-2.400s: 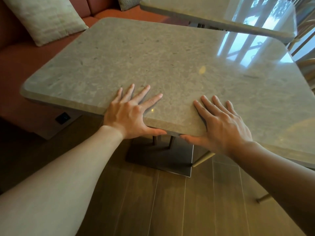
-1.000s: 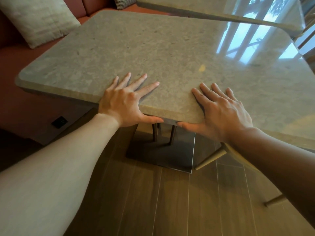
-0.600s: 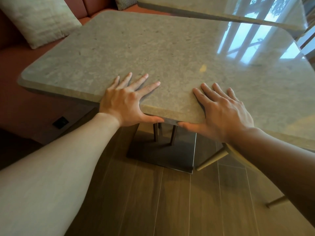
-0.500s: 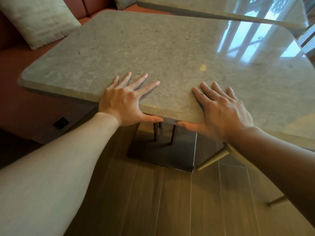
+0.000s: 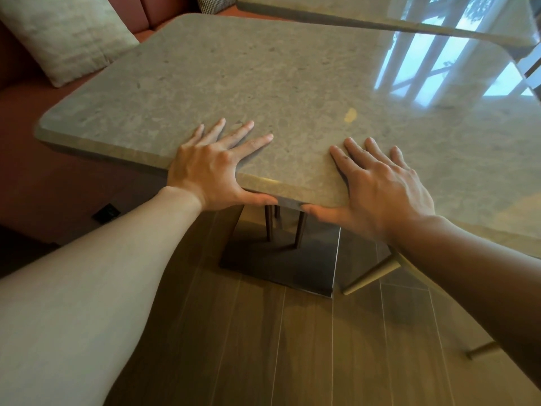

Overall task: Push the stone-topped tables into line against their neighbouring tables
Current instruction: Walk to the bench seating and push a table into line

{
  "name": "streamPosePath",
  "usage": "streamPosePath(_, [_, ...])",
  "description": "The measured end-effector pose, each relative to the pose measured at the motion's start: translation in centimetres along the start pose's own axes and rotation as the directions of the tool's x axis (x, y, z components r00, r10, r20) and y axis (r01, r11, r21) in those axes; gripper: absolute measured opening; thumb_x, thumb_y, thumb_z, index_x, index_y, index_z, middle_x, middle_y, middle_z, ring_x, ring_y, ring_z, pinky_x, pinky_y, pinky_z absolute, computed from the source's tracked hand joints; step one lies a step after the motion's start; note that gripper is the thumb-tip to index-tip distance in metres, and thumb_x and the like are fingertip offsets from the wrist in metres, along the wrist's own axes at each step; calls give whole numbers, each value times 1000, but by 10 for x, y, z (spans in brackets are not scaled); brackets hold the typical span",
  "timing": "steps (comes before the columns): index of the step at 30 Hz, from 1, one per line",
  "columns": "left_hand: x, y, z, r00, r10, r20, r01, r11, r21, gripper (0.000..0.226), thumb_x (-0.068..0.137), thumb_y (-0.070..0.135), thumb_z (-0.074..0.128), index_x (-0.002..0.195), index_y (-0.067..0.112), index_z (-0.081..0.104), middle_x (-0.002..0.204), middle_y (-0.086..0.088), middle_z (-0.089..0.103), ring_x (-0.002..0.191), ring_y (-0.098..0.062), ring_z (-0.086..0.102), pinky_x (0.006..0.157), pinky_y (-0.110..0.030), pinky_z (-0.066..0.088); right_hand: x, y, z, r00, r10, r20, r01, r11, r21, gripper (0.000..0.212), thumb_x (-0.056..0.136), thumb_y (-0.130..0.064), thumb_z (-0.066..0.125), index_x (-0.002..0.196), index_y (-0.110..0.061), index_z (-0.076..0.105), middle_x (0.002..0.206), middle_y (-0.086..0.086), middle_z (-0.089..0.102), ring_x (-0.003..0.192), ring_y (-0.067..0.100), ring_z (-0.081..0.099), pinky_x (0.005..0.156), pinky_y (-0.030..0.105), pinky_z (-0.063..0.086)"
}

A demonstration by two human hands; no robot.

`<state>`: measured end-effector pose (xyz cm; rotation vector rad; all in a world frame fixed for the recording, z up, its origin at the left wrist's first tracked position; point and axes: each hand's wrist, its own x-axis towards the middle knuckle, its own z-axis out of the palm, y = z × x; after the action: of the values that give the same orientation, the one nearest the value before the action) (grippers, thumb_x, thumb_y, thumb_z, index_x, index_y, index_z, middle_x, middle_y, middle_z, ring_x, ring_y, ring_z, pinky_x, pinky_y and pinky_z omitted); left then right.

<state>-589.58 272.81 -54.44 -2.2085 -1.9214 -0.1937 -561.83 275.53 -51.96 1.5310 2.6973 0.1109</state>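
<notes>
A grey stone-topped table (image 5: 263, 80) with rounded corners fills the middle of the view. My left hand (image 5: 209, 167) grips its near edge, fingers spread flat on top and thumb under the rim. My right hand (image 5: 377, 186) holds the same edge further right in the same way. A second stone-topped table (image 5: 336, 10) stands just beyond the far edge, with a narrow gap between the two tops. The near table's dark square base plate (image 5: 281, 265) and thin legs show under the edge.
A reddish bench seat (image 5: 35, 112) with a pale cushion (image 5: 67, 33) runs along the left side of the table. Pale chair legs (image 5: 371, 273) stand on the wooden floor at the right, close to the base plate.
The near table has slid away from me toward the far table since the earliest frame, and the gap between them looks narrower. Both hands keep the same grip on the edge.
</notes>
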Motion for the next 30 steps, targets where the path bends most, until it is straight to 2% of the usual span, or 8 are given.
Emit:
streamPosePath(7, [5,-7,0,1000,11,-7,-11,1000,-10,119,61,111,17,161,50,33,171,3,36,156,-42,37,126,-63,28,8,-2,2,1000,3,-11,-3,1000,-8,131,69,-105,11,167,-19,24,175,10,26,163,38,21,129,63,20])
streamPosePath(12, [7,-11,-1,1000,15,2,-15,1000,-7,115,62,108,27,161,50,34,172,4,36,156,-42,37,126,-63,29,11,-4,4,1000,7,-16,-7,1000,5,130,70,-106,11,167,-20,23,175,10,27,162,39,21,129,64,19])
streamPosePath(19, [10,-17,0,1000,26,5,-26,1000,-7,121,61,112,15,162,48,34,172,2,36,156,-44,38,126,-64,29,16,-7,4,1000,16,-16,-16,1000,22,131,68,-105,11,167,-20,23,176,11,25,163,40,20,129,65,17])
streamPosePath(30, [12,-22,0,999,29,12,-29,999,-14,123,59,112,13,161,48,35,172,3,36,156,-43,37,126,-64,29,19,-12,3,1000,18,-13,-18,1000,16,130,69,-104,12,166,-18,24,175,12,26,162,41,21,129,66,19])
